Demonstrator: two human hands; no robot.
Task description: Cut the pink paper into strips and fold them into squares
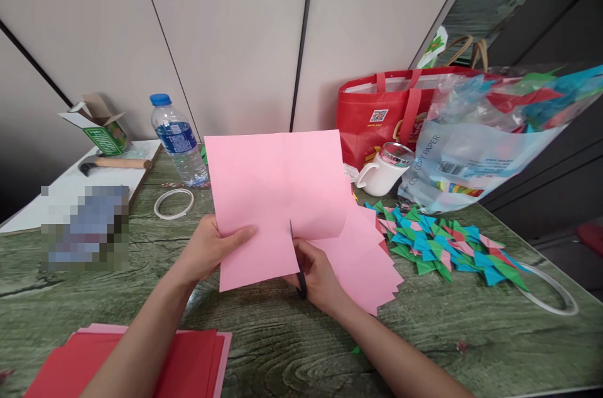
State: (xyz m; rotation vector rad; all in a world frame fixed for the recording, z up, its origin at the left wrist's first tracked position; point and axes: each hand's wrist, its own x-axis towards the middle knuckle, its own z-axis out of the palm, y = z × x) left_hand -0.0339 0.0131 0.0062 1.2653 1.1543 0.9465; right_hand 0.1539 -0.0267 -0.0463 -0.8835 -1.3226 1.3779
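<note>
My left hand (211,247) pinches the left edge of a large pink paper sheet (277,191), thumb on top, holding it upright over the green wood-grain table (292,335). My right hand (318,275) is closed on dark-handled scissors (296,260), whose blade points up into the sheet's lower edge near the middle. Under and to the right of that hand lies a fanned stack of smaller pink paper pieces (372,266).
Red and pink sheets (188,366) lie at the near left. A water bottle (178,140), tape ring (174,203), small carton (101,128), white mug (384,172), red bag (386,109), plastic bag of paper (490,140) and folded blue, green and pink pieces (447,247) surround the work spot.
</note>
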